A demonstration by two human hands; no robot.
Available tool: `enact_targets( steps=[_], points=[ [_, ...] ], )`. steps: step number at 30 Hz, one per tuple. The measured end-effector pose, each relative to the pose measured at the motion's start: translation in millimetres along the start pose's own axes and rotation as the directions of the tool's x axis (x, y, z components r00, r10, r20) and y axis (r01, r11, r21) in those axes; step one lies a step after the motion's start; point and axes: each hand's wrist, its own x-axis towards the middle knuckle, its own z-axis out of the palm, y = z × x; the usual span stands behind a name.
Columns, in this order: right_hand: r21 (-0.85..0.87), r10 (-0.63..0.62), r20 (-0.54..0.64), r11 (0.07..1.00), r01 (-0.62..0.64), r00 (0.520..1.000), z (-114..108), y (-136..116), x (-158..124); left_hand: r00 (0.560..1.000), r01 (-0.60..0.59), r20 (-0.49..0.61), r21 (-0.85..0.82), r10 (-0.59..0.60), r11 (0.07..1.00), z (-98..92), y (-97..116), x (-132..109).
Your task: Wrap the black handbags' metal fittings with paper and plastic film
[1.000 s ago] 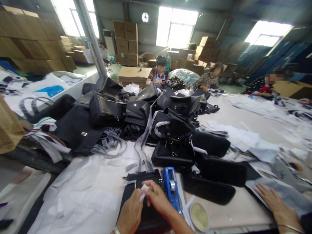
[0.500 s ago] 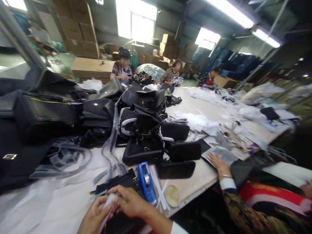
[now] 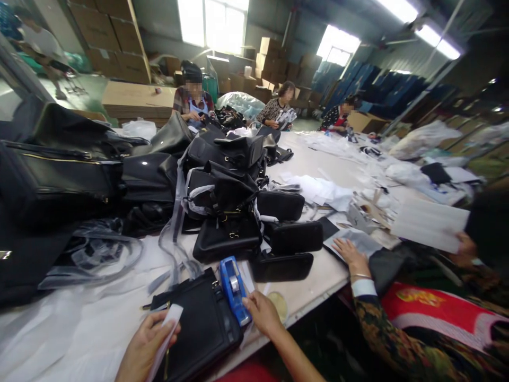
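My left hand is closed around a folded white strip, apparently paper or thin foam, at the left side of a black bag with gold zips. The bag lies flat on the table just in front of me. My right hand has its fingers pinched at the near end of a blue tape dispenser; whatever is between the fingertips is too small to make out. Loose white strips lie beside the dispenser. Partly behind my right wrist is a round yellowish roll.
Black bags are piled across the table, with clear plastic straps among them. On the right, a co-worker's hand presses on grey sheeting, while the other holds a white sheet. Several people sit across the table.
My right hand has left the white strip and moved right to the tape dispenser. My left hand keeps the strip. The co-worker's white sheet has been raised.
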Motion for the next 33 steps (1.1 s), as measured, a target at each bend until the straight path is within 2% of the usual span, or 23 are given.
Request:
enact_targets(
  steps=[7,11,17,22,28,33],
  points=[
    [0.039,0.03,0.063,0.999,-0.032,0.998,16,20,-8,0.998,-0.046,-0.049,0.031,0.047,0.998,13.4,9,-6],
    [0.176,0.065,0.067,0.982,-0.076,0.996,20,29,-7,0.998,-0.062,0.009,0.045,0.061,0.997,15.0,8,-6],
    [0.32,0.084,0.0,0.944,-0.079,0.996,19,19,-21,0.988,-0.046,0.149,0.037,0.04,0.998,-2.7,5,1],
    [0.415,0.206,0.079,0.883,-0.22,0.975,19,12,-49,0.971,-0.035,0.236,-0.002,0.035,0.999,-16.8,-5,10],
    [0.451,0.324,0.133,0.822,-0.348,0.937,35,14,-61,0.954,-0.038,0.296,-0.011,0.04,0.999,-19.7,-7,13],
    [0.413,0.351,0.126,0.832,-0.371,0.928,42,22,-58,0.953,-0.046,0.3,-0.016,0.049,0.999,-20.8,-8,14]
  ],
)
